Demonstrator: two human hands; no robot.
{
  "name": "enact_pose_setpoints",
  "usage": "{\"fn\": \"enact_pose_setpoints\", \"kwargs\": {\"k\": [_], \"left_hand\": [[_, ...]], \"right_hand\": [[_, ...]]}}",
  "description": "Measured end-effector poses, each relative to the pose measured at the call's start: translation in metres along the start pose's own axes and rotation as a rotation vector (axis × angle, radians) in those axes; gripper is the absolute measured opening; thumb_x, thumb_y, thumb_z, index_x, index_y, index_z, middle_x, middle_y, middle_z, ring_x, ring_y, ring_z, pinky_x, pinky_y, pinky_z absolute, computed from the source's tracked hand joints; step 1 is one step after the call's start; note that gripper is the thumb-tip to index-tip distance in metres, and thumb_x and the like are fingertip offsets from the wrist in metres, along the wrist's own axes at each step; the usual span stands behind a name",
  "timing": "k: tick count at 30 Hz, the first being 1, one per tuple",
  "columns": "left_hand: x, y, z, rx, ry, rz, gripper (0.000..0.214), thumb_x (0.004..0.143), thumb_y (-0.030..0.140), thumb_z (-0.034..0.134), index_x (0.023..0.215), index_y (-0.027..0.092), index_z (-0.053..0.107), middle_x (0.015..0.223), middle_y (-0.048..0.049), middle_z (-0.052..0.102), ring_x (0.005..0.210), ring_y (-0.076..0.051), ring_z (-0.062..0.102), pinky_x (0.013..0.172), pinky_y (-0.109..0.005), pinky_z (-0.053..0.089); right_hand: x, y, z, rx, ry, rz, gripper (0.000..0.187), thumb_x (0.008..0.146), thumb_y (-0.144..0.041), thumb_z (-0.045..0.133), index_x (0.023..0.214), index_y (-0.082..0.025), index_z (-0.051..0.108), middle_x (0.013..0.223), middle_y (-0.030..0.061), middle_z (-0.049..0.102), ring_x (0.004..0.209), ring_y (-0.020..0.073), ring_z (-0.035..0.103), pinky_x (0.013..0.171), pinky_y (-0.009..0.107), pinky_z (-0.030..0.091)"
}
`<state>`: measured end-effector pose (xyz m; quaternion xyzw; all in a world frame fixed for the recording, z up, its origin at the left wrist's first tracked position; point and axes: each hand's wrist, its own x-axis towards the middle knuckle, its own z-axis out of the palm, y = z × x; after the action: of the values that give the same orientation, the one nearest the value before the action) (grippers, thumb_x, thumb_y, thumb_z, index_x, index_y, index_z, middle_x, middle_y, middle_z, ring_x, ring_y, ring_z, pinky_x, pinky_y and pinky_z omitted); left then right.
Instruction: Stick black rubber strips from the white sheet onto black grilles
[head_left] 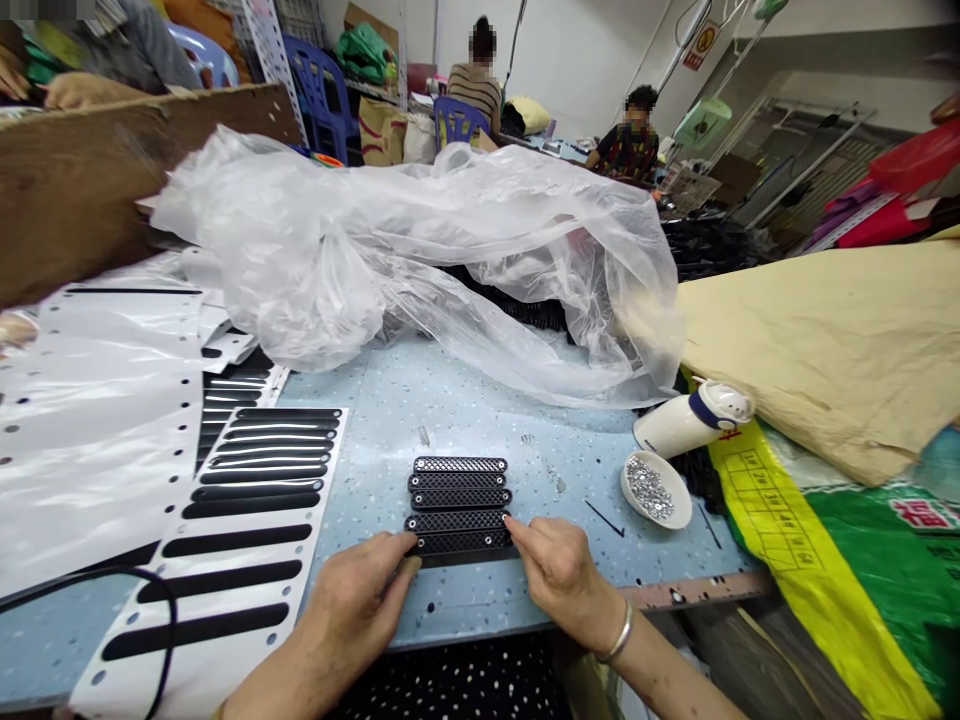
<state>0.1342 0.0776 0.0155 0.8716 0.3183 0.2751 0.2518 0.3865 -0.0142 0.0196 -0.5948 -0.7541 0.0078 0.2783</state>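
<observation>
Listing remotely, I log five textured black strips (461,497) on the desk (420,380), apparently all metal-studded; left hand (360,590) and right hand (559,570), curled, at the nearer strips' opposite ends, grip uncertain; seemingly remaining: flat black bands (236,540) on a sheet (225,562), a bowl (682,505) of metal pieces (649,490).

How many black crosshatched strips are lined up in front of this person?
5 crosshatched strips on the speckled table: three farther away, then two nearer, between the left hand and the right hand. More may be hidden underneath.
</observation>
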Motion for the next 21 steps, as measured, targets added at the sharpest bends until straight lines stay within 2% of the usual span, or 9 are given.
{"fn": "enact_pose_setpoints", "kwargs": {"k": [4, 8, 11, 16, 21], "left_hand": [[-0.002, -0.001, -0.002, 0.016, 0.048, 0.000, 0.018, 0.091, 0.018, 0.050, 0.106, 0.021, 0.058, 0.073, -0.0011, 0.069, 0.062, -0.016, 0.067, 0.057, -0.026, 0.052], [-0.005, 0.001, -0.003, 0.004, 0.083, 0.002, 0.020, 0.091, 0.015, 0.049, 0.110, 0.018, 0.058, 0.074, -0.0025, 0.068, 0.063, -0.015, 0.066, 0.058, -0.026, 0.053], [-0.006, 0.003, -0.005, 0.013, 0.060, 0.056, 0.027, 0.092, 0.011, 0.045, 0.115, 0.016, 0.058, 0.068, -0.0022, 0.064, 0.058, -0.015, 0.062, 0.054, -0.027, 0.051], [-0.009, 0.003, -0.003, 0.177, -0.004, 0.191, 0.037, 0.089, 0.003, 0.037, 0.119, 0.012, 0.056, 0.065, -0.0036, 0.061, 0.054, -0.017, 0.059, 0.050, -0.031, 0.051], [-0.012, -0.002, 0.000, 0.214, -0.035, 0.205, 0.041, 0.087, 0.001, 0.037, 0.123, 0.013, 0.052, 0.068, -0.0043, 0.063, 0.057, -0.019, 0.061, 0.052, -0.033, 0.053]], "right_hand": [[0.001, 0.001, -0.001, -0.045, -0.020, -0.023, 0.029, 0.093, -0.007, 0.042, 0.097, -0.012, 0.070, 0.059, 0.0033, 0.058, 0.053, 0.0155, 0.051, 0.051, 0.028, 0.037], [0.002, -0.004, -0.002, 0.021, 0.028, -0.013, 0.027, 0.093, -0.005, 0.043, 0.103, -0.010, 0.067, 0.061, 0.0032, 0.058, 0.054, 0.0154, 0.051, 0.051, 0.029, 0.037], [0.000, -0.013, -0.004, 0.035, 0.017, -0.036, 0.028, 0.092, -0.003, 0.043, 0.108, -0.008, 0.065, 0.062, 0.0040, 0.058, 0.056, 0.0168, 0.051, 0.052, 0.031, 0.037], [-0.005, -0.022, -0.003, 0.030, -0.030, -0.067, 0.034, 0.090, -0.001, 0.039, 0.114, -0.007, 0.063, 0.063, 0.0041, 0.056, 0.056, 0.0175, 0.049, 0.050, 0.032, 0.037], [-0.004, -0.021, 0.001, -0.036, -0.112, -0.138, 0.041, 0.086, 0.000, 0.036, 0.117, -0.005, 0.062, 0.064, 0.0058, 0.057, 0.056, 0.0189, 0.049, 0.050, 0.034, 0.034]]}}
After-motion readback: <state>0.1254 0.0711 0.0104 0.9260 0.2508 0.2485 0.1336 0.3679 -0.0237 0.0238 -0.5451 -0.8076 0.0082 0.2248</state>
